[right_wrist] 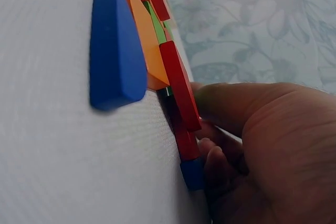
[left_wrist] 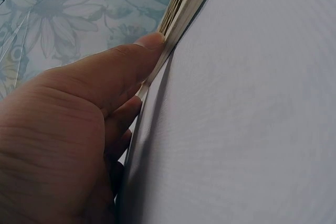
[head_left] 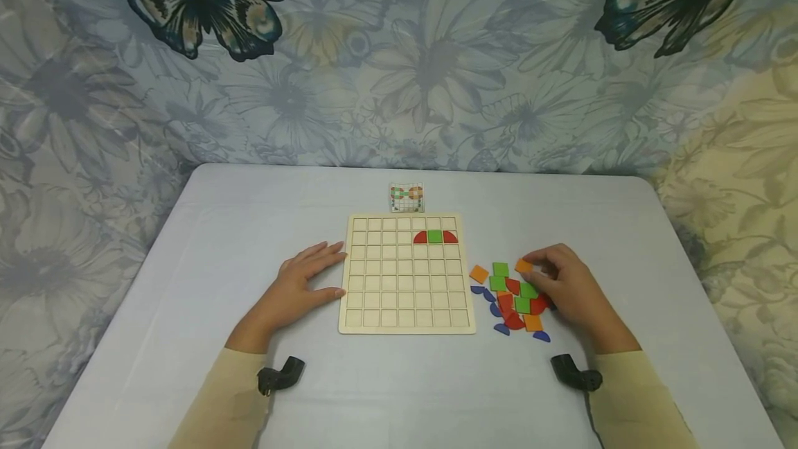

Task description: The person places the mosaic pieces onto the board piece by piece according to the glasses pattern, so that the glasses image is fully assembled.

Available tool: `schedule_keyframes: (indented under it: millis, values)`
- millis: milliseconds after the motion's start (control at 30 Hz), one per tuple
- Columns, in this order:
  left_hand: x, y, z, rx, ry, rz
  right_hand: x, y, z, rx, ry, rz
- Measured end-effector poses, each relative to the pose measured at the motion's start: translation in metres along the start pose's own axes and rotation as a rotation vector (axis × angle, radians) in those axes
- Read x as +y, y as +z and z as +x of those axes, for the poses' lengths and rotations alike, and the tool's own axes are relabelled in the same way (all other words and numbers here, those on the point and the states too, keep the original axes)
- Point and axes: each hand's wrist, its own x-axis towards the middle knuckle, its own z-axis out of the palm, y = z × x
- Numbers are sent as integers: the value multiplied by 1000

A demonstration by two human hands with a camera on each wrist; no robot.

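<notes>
A pale wooden grid board [head_left: 405,284] lies mid-table. In its second row are a red quarter-circle [head_left: 420,238], a green square [head_left: 434,236] and another red quarter-circle [head_left: 450,238]. My left hand [head_left: 305,283] touches the board's left edge with fairly straight fingers and thumb. To the right of the board, my right hand [head_left: 570,289] pinches an orange square tile [head_left: 522,265] at the far side of a loose pile. In the right wrist view, a blue piece [right_wrist: 115,51] and a red piece [right_wrist: 181,85] hide the fingertips from sight.
The pile holds several green squares [head_left: 501,269], orange squares [head_left: 479,274], red quarter-circles [head_left: 514,321] and blue segments [head_left: 501,329], some overlapping. A small pattern card [head_left: 406,198] sits behind the board. Patterned fabric [head_left: 436,89] hangs behind the white table [head_left: 399,393].
</notes>
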Motion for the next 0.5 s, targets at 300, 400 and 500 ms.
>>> schedule_keyframes:
  millis: [300, 400, 500]
  values:
    - [0, -1, 0, 1, 4, -9, -4, 0, -1, 3, 16, 32]
    - [-1, -1, 0, 3, 7, -9, -5, 1, -2, 12, 19, 54]
    - [-1, -1, 0, 4, 8, -9, -5, 2, -2, 21, 24, 70]
